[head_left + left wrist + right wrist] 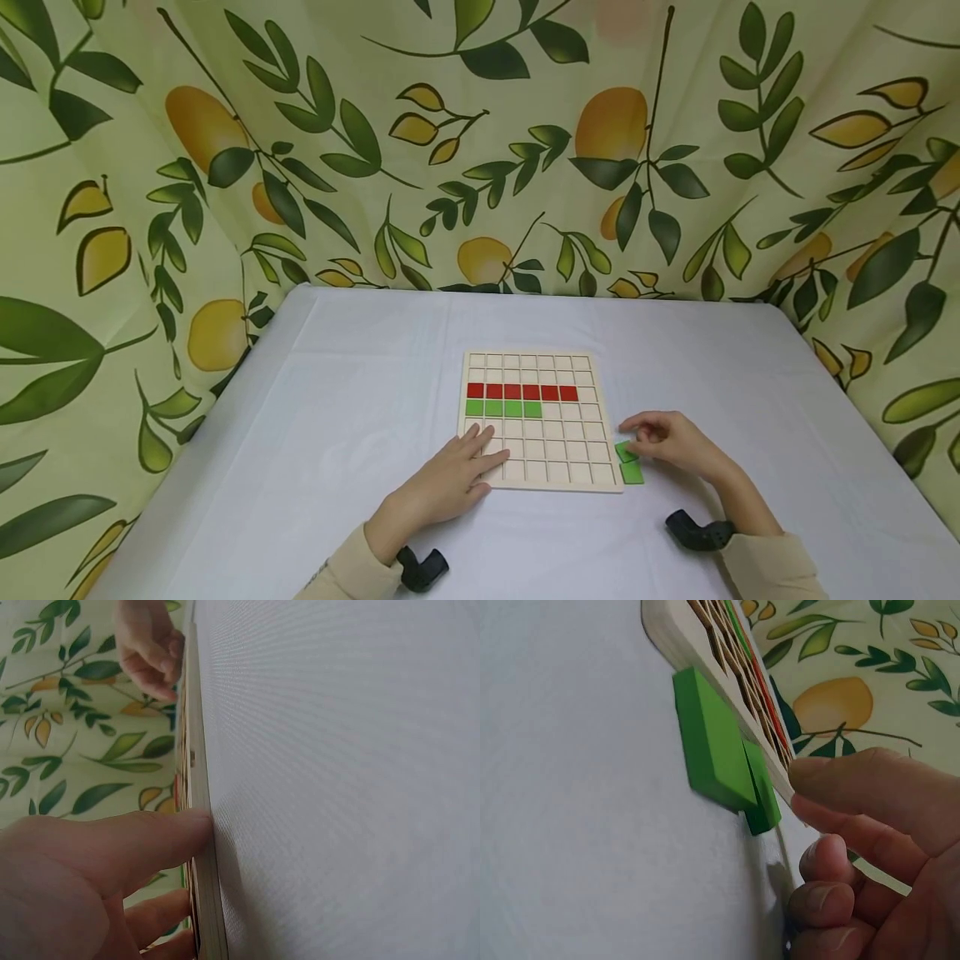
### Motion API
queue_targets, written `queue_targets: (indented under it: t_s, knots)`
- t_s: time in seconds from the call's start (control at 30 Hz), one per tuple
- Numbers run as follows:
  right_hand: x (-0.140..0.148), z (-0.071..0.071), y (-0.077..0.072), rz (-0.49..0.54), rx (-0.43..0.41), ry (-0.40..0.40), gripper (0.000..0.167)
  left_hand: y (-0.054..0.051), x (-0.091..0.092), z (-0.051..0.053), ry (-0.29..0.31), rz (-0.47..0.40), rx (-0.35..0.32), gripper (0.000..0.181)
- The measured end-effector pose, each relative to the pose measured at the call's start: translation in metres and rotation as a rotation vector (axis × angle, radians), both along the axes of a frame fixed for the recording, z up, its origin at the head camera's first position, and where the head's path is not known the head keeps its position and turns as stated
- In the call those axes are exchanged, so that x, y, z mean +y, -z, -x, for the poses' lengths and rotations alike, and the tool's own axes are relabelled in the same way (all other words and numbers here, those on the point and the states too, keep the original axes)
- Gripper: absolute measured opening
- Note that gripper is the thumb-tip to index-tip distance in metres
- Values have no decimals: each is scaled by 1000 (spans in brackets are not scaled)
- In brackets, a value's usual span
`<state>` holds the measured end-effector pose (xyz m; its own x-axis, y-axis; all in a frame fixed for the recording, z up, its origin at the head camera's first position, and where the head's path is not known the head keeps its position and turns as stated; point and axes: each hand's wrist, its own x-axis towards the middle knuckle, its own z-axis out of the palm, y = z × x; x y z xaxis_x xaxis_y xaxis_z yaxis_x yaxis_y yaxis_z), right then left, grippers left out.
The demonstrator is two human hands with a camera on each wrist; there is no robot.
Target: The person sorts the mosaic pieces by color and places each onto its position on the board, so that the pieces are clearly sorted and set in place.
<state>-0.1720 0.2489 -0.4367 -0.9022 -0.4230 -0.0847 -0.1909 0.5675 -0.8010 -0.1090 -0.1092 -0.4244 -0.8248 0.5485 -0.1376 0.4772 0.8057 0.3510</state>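
Observation:
A wooden grid board (557,452) lies flat on the white table, with a row of red square tiles (522,392) and, below it, a shorter row of green square tiles (503,408). My left hand (447,479) rests on its near left corner with spread fingers. In the left wrist view the thumb (161,836) presses the board's edge. Two loose green tiles (632,473) lie beside the board's right edge, one slightly overlapping or touching the other. Over them hovers my right hand (682,446), loosely bent; in the right wrist view its fingers are apart from the green tiles (712,742).
A white cloth covers the table (360,375). Behind and around it hangs a curtain (525,167) printed with leaves and fruit. Black wrist devices (699,532) are strapped to both forearms.

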Motion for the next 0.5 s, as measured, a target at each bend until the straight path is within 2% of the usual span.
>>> queue_targets:
  t_s: [0.33,0.5]
  knots:
    - [9,1,3,31,-78,-45,33,-1,0,-2,1,-8,-3,47]
    - [11,3,5,24,-82,-69,33,0,-1,-1,7,-9,5,47]
